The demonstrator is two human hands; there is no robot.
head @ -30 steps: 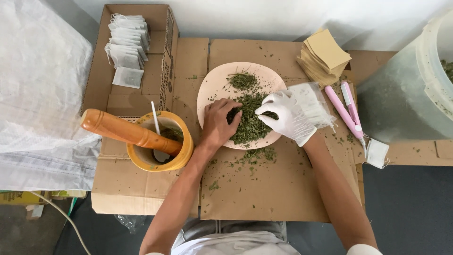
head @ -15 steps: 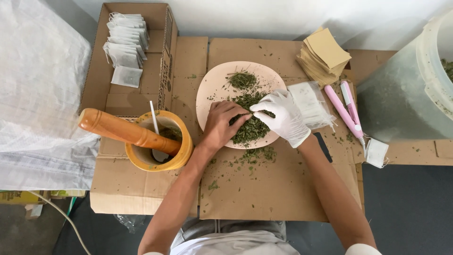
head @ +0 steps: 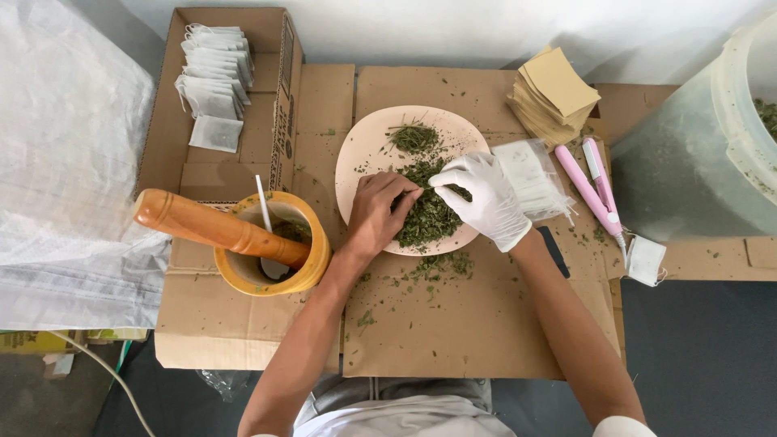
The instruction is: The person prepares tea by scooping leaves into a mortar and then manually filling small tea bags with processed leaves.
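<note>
A pale pink plate [head: 368,142] on flattened cardboard [head: 453,324] holds a heap of dried green herbs [head: 427,217]. My bare left hand [head: 376,212] lies on the plate's left side, its fingers curled into the herbs and pinching some. My right hand [head: 483,198], in a white glove, is over the plate's right side. Its fingertips pinch a small white tea bag right against my left fingertips; the bag is mostly hidden.
A yellow mortar [head: 312,271] with a wooden pestle [head: 206,224] stands to the left. Filled tea bags [head: 212,77] lie in a cardboard box. Brown paper squares [head: 554,93], empty bags in plastic [head: 530,174], a pink sealer [head: 591,190] and a translucent bucket [head: 704,154] are on the right.
My left hand has lifted its fingers from the herb heap toward the gloved fingertips, and both hands have drawn together over the plate's middle.
</note>
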